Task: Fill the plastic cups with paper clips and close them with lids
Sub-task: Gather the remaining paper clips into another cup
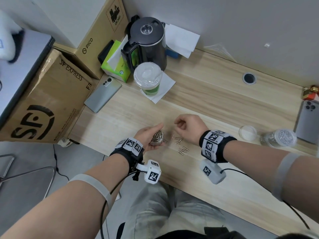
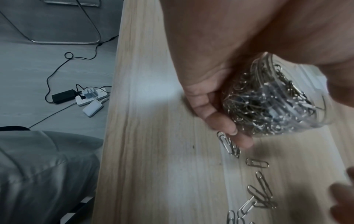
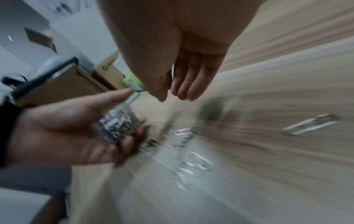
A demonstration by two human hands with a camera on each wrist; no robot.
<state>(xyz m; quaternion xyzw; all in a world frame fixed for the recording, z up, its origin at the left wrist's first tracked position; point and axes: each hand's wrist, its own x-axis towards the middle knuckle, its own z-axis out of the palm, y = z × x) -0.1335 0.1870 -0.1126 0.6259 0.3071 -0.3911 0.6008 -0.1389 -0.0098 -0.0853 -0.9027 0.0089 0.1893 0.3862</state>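
Observation:
My left hand (image 1: 161, 133) grips a small clear plastic cup (image 1: 155, 137) packed with silver paper clips, held low over the wooden table near its front edge. The left wrist view shows the cup (image 2: 272, 100) tilted, with my fingers (image 2: 220, 119) curled round it. Several loose paper clips (image 1: 180, 144) lie on the table just right of the cup. My right hand (image 1: 179, 124) hovers above them with relaxed fingers (image 3: 184, 91) hanging down and nothing visible in them. To the right lie a clear lid (image 1: 247, 132) and a second, lidded cup of clips (image 1: 279, 138).
A black kettle (image 1: 148, 42), a lidded green drink (image 1: 147, 78) on a napkin and a tissue box (image 1: 115, 61) stand at the back left. One phone (image 1: 102, 94) lies at the left, another (image 1: 309, 118) at the right edge. Cardboard boxes (image 1: 43, 104) flank the table.

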